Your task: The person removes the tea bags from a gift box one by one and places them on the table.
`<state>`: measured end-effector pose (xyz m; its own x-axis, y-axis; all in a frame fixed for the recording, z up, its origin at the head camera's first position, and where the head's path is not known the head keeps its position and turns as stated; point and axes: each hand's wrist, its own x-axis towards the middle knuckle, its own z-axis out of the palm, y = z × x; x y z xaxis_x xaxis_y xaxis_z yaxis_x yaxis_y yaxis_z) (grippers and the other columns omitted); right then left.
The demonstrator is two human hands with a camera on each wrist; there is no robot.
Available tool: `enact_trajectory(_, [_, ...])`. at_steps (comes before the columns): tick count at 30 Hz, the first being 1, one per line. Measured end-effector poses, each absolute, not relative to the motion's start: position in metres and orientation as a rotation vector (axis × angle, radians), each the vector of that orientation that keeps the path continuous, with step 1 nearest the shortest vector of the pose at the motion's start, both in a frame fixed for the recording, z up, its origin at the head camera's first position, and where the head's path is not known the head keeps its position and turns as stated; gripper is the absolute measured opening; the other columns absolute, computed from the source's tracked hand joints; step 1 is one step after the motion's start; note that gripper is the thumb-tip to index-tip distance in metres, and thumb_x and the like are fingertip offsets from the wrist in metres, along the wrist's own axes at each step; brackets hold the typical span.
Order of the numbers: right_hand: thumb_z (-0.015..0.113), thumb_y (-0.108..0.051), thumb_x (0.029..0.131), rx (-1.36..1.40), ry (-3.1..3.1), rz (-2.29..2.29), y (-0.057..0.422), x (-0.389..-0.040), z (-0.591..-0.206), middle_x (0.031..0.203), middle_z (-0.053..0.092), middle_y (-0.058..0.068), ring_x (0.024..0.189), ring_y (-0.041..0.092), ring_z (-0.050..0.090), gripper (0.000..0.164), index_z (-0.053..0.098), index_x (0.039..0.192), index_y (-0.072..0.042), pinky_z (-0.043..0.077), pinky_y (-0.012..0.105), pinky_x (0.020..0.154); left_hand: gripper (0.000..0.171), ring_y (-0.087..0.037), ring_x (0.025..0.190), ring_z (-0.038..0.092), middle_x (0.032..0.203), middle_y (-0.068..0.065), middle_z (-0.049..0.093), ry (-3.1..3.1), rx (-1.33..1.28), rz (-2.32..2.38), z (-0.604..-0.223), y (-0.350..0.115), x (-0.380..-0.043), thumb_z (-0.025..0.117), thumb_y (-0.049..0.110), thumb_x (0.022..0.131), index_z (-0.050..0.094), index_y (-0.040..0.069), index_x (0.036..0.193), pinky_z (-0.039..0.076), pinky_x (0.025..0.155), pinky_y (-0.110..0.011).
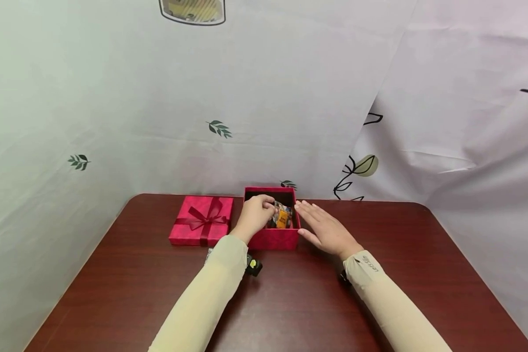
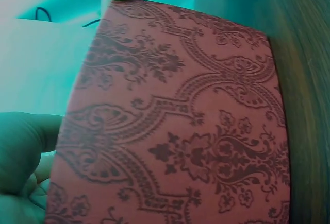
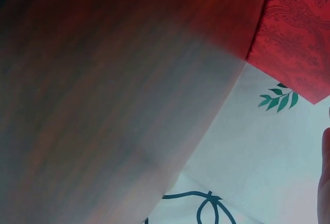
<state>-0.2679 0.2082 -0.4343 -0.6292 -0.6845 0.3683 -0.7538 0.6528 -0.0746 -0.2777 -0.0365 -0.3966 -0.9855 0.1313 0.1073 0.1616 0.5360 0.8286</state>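
A red patterned gift box (image 1: 273, 239) stands without its lid toward the back of the table. My left hand (image 1: 254, 214) reaches over its front left side, bent fingers and thumb right beside a clear packet with an orange label (image 1: 283, 219). The packet leans inside the box; I cannot tell whether the fingers pinch it. In the left wrist view, the patterned box wall (image 2: 175, 110) hides part of that hand. My right hand (image 1: 327, 230) lies along the box's right side, fingers straight, with fingertips at the rim.
The matching red lid (image 1: 202, 221) with a dark red ribbon bow lies left of the box. A white patterned cloth (image 1: 290, 98) hangs behind the brown table (image 1: 299, 303). A small black object with a yellow mark (image 1: 253, 267) shows beside the left wrist.
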Motion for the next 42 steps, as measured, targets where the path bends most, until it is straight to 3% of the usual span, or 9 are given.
enact_trajectory(8, [0.039, -0.051, 0.107, 1.137, -2.59, 0.322, 0.208, -0.268, -0.435, 0.159, 0.04, 0.014, 0.149, 0.029, 0.033, 0.067, 0.04, 0.154, -0.003, 0.026, 0.046, 0.121, 0.024, -0.02, 0.085, 0.071, 0.101, -0.008, 0.074, -2.605, -0.22, -1.612, -0.391, -0.046, -0.271, 0.062, 0.008, 0.096, 0.072, 0.004, 0.118, 0.057, 0.069, -0.032])
enact_trajectory(18, [0.051, -0.041, 0.104, 1.13, -2.603, 0.305, 0.209, -0.269, -0.435, 0.159, 0.039, 0.014, 0.149, 0.03, 0.032, 0.064, 0.04, 0.154, -0.003, 0.027, 0.048, 0.12, 0.025, -0.024, 0.092, 0.072, 0.102, -0.014, 0.075, -2.363, -0.118, -1.897, -0.38, -0.068, -0.263, 0.066, 0.008, 0.097, 0.071, 0.0, 0.12, 0.061, 0.077, -0.034])
enact_trajectory(27, [0.037, -0.053, 0.107, 1.125, -2.593, 0.316, 0.209, -0.269, -0.436, 0.159, 0.04, 0.013, 0.149, 0.029, 0.033, 0.069, 0.041, 0.154, -0.003, 0.026, 0.045, 0.121, 0.031, -0.018, 0.099, 0.07, 0.113, -0.018, 0.072, -2.245, -0.085, -2.161, -0.372, -0.086, -0.246, 0.064, 0.007, 0.099, 0.066, -0.002, 0.128, 0.06, 0.078, -0.028])
enact_trajectory(34, [0.057, -0.038, 0.101, 1.119, -2.605, 0.331, 0.208, -0.268, -0.436, 0.159, 0.04, 0.014, 0.148, 0.03, 0.034, 0.064, 0.042, 0.152, -0.001, 0.03, 0.049, 0.118, 0.037, -0.011, 0.093, 0.069, 0.115, -0.015, 0.07, -2.227, -0.085, -2.304, -0.37, -0.097, -0.23, 0.064, 0.01, 0.1, 0.061, -0.003, 0.134, 0.059, 0.082, -0.029])
enact_trajectory(42, [0.047, -0.047, 0.105, 1.109, -2.62, 0.327, 0.209, -0.268, -0.436, 0.16, 0.038, 0.011, 0.15, 0.027, 0.032, 0.066, 0.038, 0.156, -0.006, 0.021, 0.04, 0.123, 0.037, -0.015, 0.097, 0.067, 0.115, -0.014, 0.068, -2.299, -0.117, -2.36, -0.377, -0.105, -0.215, 0.066, 0.011, 0.099, 0.06, -0.004, 0.132, 0.059, 0.084, -0.031])
